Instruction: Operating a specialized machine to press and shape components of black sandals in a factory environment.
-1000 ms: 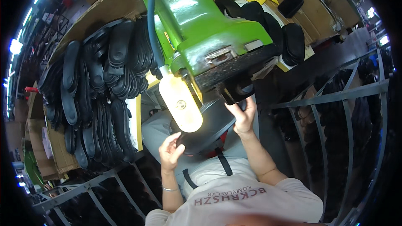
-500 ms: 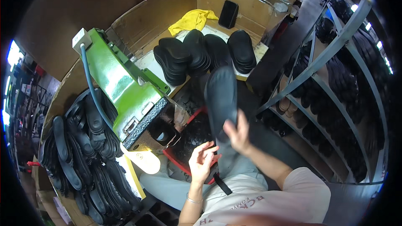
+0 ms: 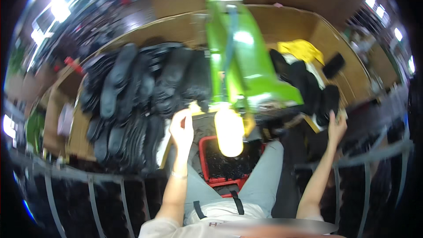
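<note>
My right hand (image 3: 337,128) is at the near end of the rightmost stack of black shoe soles (image 3: 329,99), its thumb and fingers around the end of a sole; motion blurs the grip. My left hand (image 3: 181,128) is raised with loosely bent fingers and nothing visible in it. It is beside the near edge of a large pile of black soles (image 3: 169,68) on the left. Between my hands stands a green machine (image 3: 251,57) with a blue-grey cable. A brightly lit, pale sole-shaped piece (image 3: 230,134) juts from its front.
Below the machine, between my knees, sits a red crate (image 3: 202,158) with black scraps. Cardboard walls (image 3: 343,61) surround the bench at the back. A yellow cloth (image 3: 302,50) and a black block (image 3: 333,65) lie at the back right. Metal racks (image 3: 92,189) stand behind me on both sides.
The view has swung left. My right hand has carried a black sole from above my lap to the right-hand stack. My left hand has moved toward the left pile.
</note>
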Demonstrator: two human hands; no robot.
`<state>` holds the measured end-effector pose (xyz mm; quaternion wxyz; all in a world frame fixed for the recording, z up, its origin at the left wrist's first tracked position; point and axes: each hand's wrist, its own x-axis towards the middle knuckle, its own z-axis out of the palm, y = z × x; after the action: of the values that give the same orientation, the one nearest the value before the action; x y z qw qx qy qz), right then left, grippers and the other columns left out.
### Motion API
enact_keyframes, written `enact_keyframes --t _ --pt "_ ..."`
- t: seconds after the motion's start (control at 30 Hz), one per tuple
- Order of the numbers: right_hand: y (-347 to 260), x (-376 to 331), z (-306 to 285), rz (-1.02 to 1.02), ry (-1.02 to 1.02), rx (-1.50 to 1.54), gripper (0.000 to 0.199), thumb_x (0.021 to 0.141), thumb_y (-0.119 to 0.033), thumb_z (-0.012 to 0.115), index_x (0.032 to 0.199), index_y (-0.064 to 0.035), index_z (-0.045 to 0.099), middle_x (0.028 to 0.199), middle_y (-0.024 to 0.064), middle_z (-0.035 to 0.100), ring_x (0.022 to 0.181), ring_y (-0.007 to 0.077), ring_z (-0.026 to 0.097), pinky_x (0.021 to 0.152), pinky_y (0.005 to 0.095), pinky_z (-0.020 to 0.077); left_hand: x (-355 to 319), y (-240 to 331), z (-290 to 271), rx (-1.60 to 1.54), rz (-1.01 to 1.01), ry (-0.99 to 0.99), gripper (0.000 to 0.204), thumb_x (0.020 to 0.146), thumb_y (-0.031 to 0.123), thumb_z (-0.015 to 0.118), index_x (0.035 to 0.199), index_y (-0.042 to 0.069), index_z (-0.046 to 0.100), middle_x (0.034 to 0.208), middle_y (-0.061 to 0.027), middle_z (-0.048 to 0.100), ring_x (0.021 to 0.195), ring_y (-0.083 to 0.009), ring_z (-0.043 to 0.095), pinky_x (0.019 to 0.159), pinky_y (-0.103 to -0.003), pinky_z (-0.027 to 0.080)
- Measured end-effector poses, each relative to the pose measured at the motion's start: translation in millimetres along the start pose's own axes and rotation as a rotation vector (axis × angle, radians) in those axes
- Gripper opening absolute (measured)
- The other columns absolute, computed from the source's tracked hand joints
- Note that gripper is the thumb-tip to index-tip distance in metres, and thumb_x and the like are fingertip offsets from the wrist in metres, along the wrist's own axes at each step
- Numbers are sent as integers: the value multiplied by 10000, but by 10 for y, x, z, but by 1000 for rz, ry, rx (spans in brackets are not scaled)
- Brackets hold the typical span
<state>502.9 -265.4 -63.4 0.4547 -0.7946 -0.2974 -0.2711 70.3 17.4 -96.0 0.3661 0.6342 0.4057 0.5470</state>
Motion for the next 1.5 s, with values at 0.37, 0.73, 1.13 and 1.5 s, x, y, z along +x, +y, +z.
enact_keyframes --t 0.37,0.73,1.13,1.5 --pt "-345 -1932 384 510 -353 377 228 852 -137 650 1039 -26 579 935 44 538 639 80 516 528 202 437 1286 -205 -224 861 273 84 570 675 283 779 1173 89 581 1221 -191 500 1176 -360 464 1043 -499 297" --pt "-1601 -2550 602 1276 -1035 1557 498 880 -137 574 1291 95 415 1198 210 553 1028 267 600 891 383 490 -787 677 -1192 -282 1 -537 683 523 83 822 1139 21 535 1131 -193 587 1098 -281 555 960 -384 418" --pt "-1592 -2991 -426 1174 -1035 1193 486 693 36 727 1150 -1 568 1052 58 614 957 167 585 849 297 478 -1502 766 443 -321 -514 -745 169 829 95 667 941 -28 637 834 -36 649 737 -67 554 660 -224 465" --pt "-1520 -2926 -722 1210 -979 1220 428 710 14 670 1116 42 539 1038 82 604 961 166 579 864 302 460 -1348 634 433 -93 -126 -594 344 769 -11 693 1098 -15 591 771 28 600 505 32 366 436 -141 277"
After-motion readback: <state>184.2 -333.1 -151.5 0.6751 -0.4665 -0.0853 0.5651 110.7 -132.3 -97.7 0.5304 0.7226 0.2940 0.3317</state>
